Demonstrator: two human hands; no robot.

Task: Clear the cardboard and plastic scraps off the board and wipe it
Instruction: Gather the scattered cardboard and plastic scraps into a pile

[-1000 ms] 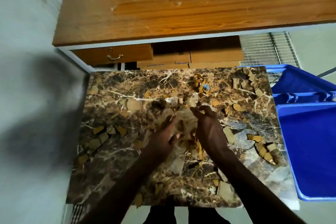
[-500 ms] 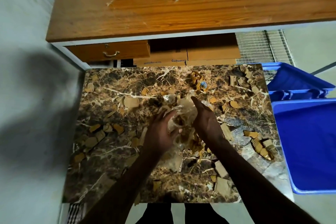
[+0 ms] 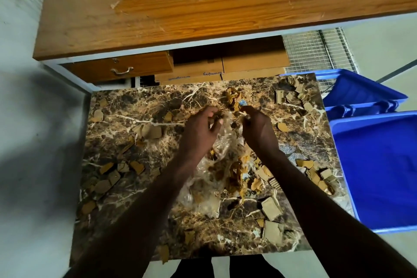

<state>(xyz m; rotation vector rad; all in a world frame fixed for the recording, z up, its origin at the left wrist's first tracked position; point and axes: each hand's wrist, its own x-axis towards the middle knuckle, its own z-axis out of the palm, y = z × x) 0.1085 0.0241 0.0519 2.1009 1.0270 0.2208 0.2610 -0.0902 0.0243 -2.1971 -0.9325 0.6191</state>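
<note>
Left hand [image 3: 199, 130]: fingers curled, pinching the upper edge of the clear plastic [image 3: 220, 153] at mid-board. Right hand [image 3: 257, 128]: fingers curled on the same plastic from its other side, fingertips near a small blue-and-yellow scrap [image 3: 240, 102]. Plastic: crumpled, trailing from between the hands down toward the near edge, mixed with cardboard bits. Board [image 3: 140, 216]: marble-patterned, lying flat. Cardboard scraps [image 3: 272, 209]: brown pieces strewn over the board, with clusters at left, at the far right corner and along the right edge. Blue bins [image 3: 381, 171]: two, touching the board's right edge. Wooden desk [image 3: 203, 2]: beyond the board, with a drawer [image 3: 119, 69] and cartons [image 3: 225, 67] beneath.
</note>
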